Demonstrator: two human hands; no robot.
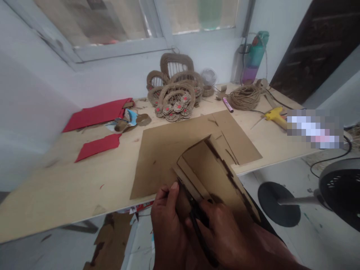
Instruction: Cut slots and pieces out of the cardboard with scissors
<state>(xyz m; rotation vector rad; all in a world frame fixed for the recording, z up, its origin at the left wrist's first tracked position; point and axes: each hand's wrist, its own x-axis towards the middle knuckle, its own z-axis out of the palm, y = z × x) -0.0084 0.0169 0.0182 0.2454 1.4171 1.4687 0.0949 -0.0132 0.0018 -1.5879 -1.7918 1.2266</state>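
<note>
Two hands work one cardboard piece point(213, 168) at the table's point(70, 187) near edge: the left hand point(168, 221) pinches its corner, and the right hand point(225, 232) clenches black scissors point(197, 215) biting in. Light, stiff, probably creasable; best held beside the cut.

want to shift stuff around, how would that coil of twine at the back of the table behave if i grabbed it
The coil of twine would probably be light and floppy: it is loosely wound thin cord with no spool visible. Lifted from one side, it would likely sag and shed loops. A loose end seems to trail toward the yellow glue gun, so it may drag or snag.
</note>
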